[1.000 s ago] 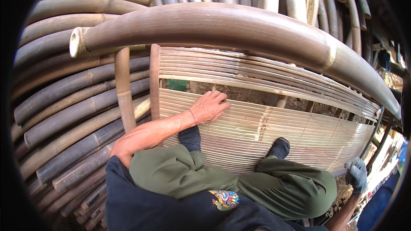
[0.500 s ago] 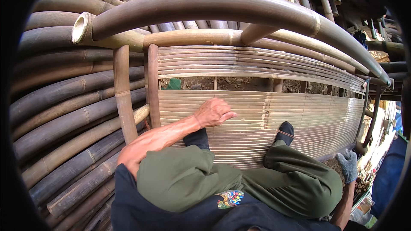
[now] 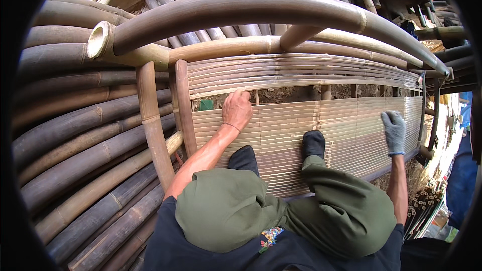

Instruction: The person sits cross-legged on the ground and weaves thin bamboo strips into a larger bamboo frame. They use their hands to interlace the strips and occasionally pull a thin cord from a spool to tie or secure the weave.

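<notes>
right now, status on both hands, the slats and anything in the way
Left hand at gap in slats, grip unclear. Right gloved hand over slats' right end. Both socked feet on slats, possibly in the way.

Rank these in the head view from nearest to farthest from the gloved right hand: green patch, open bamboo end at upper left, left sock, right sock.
1. Right sock: left of the gloved right hand.
2. Left sock: farther left.
3. Green patch: left of the left hand.
4. Open bamboo end: far upper left.
</notes>
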`<state>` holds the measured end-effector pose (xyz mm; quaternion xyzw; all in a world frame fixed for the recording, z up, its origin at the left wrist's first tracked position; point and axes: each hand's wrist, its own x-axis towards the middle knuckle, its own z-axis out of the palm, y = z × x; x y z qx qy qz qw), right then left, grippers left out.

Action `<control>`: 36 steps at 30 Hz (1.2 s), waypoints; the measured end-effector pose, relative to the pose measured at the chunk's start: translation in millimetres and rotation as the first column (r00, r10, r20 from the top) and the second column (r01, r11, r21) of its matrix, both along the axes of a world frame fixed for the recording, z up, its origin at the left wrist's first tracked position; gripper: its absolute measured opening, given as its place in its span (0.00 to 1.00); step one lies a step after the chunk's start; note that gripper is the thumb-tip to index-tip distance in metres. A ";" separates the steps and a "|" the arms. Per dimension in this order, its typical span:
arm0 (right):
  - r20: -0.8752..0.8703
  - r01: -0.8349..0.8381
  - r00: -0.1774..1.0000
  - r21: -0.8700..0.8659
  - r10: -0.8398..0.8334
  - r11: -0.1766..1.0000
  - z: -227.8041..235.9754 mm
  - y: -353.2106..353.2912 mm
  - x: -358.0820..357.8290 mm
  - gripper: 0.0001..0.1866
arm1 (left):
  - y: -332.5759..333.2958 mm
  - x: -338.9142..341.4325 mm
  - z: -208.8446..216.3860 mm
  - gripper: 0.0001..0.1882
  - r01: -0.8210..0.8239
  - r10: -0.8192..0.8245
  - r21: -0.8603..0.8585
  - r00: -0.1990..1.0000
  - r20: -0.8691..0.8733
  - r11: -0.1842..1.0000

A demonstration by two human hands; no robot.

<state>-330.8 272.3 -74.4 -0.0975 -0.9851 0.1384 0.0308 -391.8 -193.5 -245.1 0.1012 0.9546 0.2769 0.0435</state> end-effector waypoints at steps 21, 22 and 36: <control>0.350 -0.559 0.531 -0.540 0.772 0.629 -201.4 -266.8 -103.4 0.16 | 5.2 -11.5 -29.1 0.15 -0.105 0.090 0.005 0.874 0.477 0.994; 0.150 -0.581 0.613 -0.580 0.776 0.571 -187.7 -268.5 -92.3 0.15 | 8.4 -5.1 -26.2 0.13 -0.111 0.108 -0.014 0.922 0.371 0.994; 0.183 -0.360 0.749 -0.693 0.636 0.624 -143.7 -279.4 -69.9 0.16 | 4.3 -6.2 28.5 0.15 -0.277 0.034 0.358 0.829 0.558 0.892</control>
